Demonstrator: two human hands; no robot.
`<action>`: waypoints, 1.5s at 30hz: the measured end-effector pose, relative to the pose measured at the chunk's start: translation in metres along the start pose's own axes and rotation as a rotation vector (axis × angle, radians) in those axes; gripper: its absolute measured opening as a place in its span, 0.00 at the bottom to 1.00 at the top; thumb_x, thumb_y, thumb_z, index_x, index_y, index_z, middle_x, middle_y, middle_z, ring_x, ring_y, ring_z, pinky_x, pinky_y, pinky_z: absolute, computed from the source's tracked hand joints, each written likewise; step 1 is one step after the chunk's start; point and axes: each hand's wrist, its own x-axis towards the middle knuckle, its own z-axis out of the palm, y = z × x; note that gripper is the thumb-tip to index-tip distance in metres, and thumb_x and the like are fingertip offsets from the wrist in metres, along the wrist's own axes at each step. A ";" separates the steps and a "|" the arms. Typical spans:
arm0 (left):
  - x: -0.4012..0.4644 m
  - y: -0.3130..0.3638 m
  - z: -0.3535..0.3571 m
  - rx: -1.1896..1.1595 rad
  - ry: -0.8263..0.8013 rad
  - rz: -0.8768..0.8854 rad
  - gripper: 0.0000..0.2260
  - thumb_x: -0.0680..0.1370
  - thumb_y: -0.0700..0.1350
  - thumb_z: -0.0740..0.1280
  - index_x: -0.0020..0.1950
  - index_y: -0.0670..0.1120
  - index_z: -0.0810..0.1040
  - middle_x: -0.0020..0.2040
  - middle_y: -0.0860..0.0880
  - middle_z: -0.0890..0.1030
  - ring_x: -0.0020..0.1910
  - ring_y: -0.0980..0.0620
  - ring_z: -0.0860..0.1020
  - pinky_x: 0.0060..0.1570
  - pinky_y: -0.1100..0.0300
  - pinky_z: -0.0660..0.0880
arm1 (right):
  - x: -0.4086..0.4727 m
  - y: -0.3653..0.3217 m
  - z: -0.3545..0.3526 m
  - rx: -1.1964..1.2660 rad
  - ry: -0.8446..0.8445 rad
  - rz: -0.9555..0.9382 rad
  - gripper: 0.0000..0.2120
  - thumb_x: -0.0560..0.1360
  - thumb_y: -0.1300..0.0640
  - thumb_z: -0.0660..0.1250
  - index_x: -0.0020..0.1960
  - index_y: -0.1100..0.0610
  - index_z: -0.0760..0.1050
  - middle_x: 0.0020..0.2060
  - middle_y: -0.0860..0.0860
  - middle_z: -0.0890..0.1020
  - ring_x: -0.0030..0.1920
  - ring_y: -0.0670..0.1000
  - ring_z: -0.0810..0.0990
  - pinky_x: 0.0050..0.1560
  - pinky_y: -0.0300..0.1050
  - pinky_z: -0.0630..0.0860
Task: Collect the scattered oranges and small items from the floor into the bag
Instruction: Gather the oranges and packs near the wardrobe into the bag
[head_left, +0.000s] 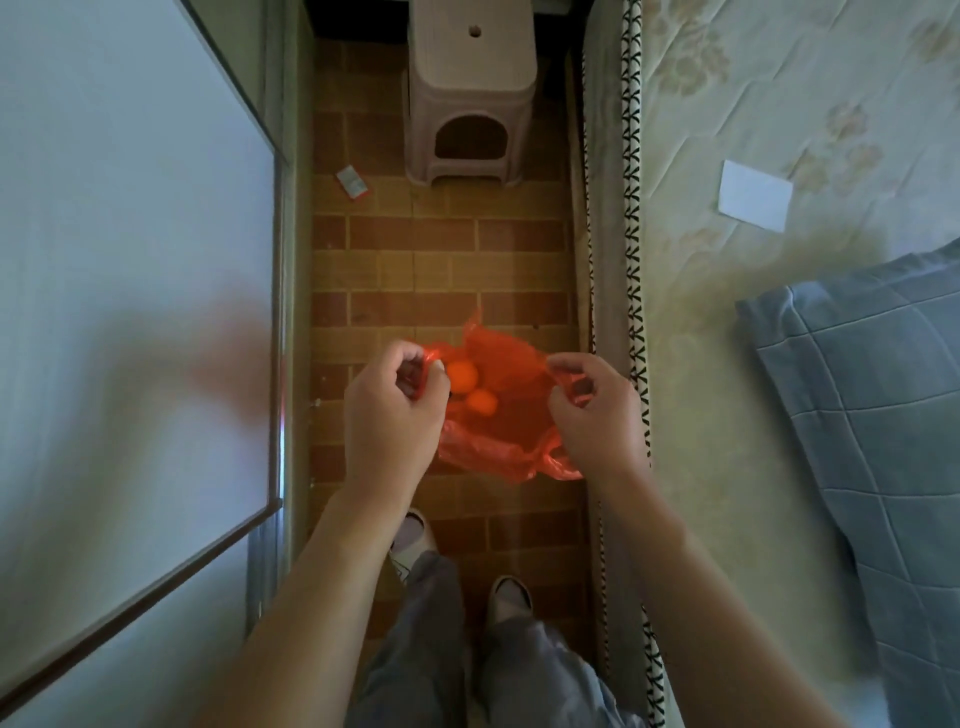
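Left hand (392, 410) and right hand (592, 410) each pinch a handle of the thin red plastic bag (498, 436), holding it open; two round oranges (462, 378) lie inside.

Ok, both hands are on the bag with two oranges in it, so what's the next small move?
Probably free the left hand, keep the red bag open with the right hand, and step toward the small packet lying on the floor beside the stool; it looks like the only loose item visible.
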 end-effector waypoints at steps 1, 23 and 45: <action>0.010 -0.002 -0.001 -0.004 0.004 0.006 0.01 0.80 0.44 0.70 0.49 0.49 0.80 0.39 0.59 0.79 0.41 0.60 0.79 0.39 0.70 0.74 | 0.008 -0.006 0.004 0.005 0.004 -0.008 0.16 0.75 0.62 0.70 0.58 0.47 0.83 0.48 0.42 0.83 0.46 0.40 0.80 0.44 0.33 0.75; 0.213 -0.027 0.012 0.102 0.245 -0.291 0.07 0.82 0.50 0.69 0.55 0.49 0.82 0.43 0.54 0.82 0.41 0.60 0.80 0.44 0.53 0.83 | 0.222 -0.077 0.064 0.034 -0.271 -0.079 0.15 0.79 0.61 0.68 0.61 0.46 0.81 0.53 0.41 0.82 0.49 0.41 0.80 0.44 0.35 0.77; 0.307 -0.080 0.065 0.041 0.164 -0.296 0.01 0.82 0.45 0.69 0.53 0.51 0.79 0.42 0.56 0.81 0.41 0.58 0.80 0.38 0.61 0.81 | 0.346 -0.069 0.123 -0.004 -0.234 -0.136 0.17 0.79 0.65 0.67 0.62 0.47 0.80 0.53 0.41 0.80 0.48 0.42 0.79 0.43 0.29 0.76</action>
